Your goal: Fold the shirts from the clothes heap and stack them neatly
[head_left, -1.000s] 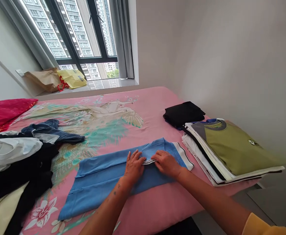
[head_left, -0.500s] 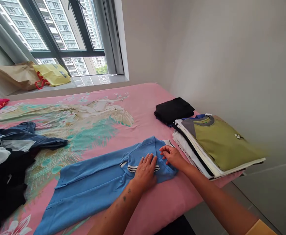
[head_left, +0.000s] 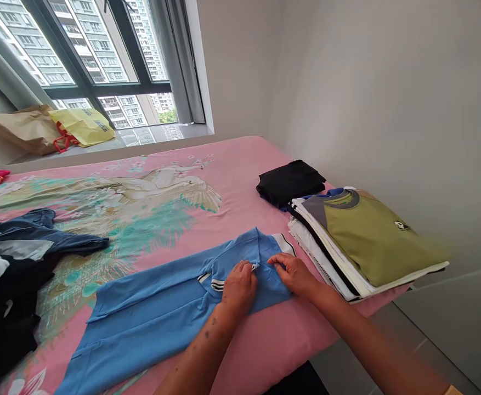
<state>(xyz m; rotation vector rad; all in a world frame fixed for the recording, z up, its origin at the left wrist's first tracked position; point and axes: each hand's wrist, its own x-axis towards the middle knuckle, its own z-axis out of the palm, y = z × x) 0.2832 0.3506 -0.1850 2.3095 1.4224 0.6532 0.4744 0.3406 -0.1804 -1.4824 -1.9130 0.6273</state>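
A blue polo-like shirt with black-and-white striped trim lies lengthwise on the pink bedsheet, its sides folded inward. My left hand rests on its upper part, fingers curled and closed on the sleeve beside the striped cuff. Just to the right, my right hand pinches the fabric near the collar end, thumb and forefinger together. The left fingertips are partly hidden behind the knuckles.
A stack of folded shirts, olive one on top, sits at the bed's right edge. Behind it is a folded black garment. Unfolded dark clothes and denim lie at left. Paper and yellow bags rest on the windowsill.
My left hand has gone from lying flat on the shirt to curled fingers gripping the sleeve. The right hand has lowered slightly and now touches the fabric.
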